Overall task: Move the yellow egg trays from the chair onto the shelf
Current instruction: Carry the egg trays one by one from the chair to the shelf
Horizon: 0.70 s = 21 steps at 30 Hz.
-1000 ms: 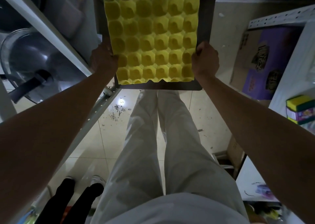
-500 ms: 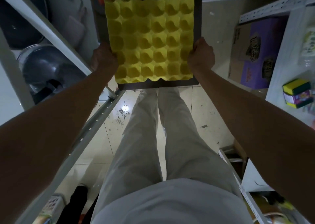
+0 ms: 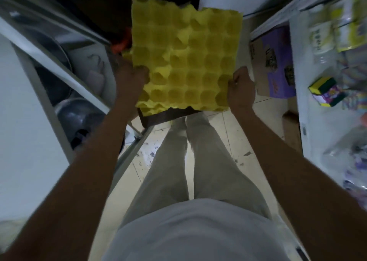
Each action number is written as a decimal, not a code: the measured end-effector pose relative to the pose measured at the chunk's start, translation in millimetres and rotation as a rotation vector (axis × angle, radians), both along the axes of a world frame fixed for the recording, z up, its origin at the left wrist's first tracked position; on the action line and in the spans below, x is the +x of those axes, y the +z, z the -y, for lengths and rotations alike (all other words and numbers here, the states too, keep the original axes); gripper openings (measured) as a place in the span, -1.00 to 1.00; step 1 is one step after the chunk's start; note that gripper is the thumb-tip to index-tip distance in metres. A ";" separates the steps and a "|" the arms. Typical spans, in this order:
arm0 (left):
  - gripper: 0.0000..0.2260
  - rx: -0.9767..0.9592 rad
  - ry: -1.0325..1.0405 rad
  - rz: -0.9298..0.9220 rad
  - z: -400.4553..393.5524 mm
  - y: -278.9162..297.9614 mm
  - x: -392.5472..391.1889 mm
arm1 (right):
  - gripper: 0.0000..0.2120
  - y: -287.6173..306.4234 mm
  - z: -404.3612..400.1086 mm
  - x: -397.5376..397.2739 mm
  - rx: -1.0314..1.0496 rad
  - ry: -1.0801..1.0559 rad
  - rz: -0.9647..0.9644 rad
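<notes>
A yellow egg tray [image 3: 186,56] is held up in front of me, tilted and turned a little to the right, above the dark chair seat [image 3: 164,117]. My left hand [image 3: 131,78] grips its left edge, thumb on top. My right hand [image 3: 241,88] grips its right lower edge. More yellow tray edges [image 3: 148,112] show just under its near left corner, over the chair; how many lie there I cannot tell. The white shelf [image 3: 305,110] stands at my right.
A metal rack [image 3: 65,70] with pots and pans stands on the left. A purple cardboard box [image 3: 278,62] sits on the floor at the right. Sponges [image 3: 325,92] and packaged goods fill the right shelf. Something orange [image 3: 121,43] lies behind the tray. Tiled floor lies below.
The tray has come up off the chair seat and swung right, its far end raised. My left hand has shifted onto its top edge. The view is blurred by motion.
</notes>
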<state>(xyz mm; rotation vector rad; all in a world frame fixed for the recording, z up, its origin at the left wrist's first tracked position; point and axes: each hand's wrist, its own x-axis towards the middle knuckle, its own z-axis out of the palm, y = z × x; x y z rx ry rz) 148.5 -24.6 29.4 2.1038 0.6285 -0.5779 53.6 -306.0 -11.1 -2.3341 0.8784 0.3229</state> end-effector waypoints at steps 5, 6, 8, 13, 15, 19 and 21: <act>-0.66 -0.230 -0.262 -0.004 82.2 76.6 -7.2 | -0.97 92.9 38.8 -121.7 -0.045 -0.296 0.148; -0.62 -0.292 -0.372 -0.047 98.7 90.4 -15.1 | -0.94 114.1 41.7 -152.1 -0.058 -0.394 0.162; -0.61 -0.412 -0.558 -0.133 127.3 116.5 -30.5 | -0.90 156.8 38.8 -207.8 -0.055 -0.540 0.184; -0.80 -0.536 -0.839 -0.109 194.6 198.2 -84.0 | -0.86 238.9 15.7 -319.7 0.024 -0.758 0.273; -0.78 -0.581 -0.917 -0.110 220.5 226.7 -110.3 | -0.84 259.7 13.1 -355.2 0.051 -0.879 0.359; -0.73 -0.550 -1.001 -0.064 273.6 266.6 -170.2 | -0.91 292.3 30.1 -422.2 0.249 -1.191 0.603; -0.70 -0.507 -1.057 -0.018 301.8 281.3 -207.1 | -0.94 301.4 39.8 -458.0 0.284 -1.262 0.682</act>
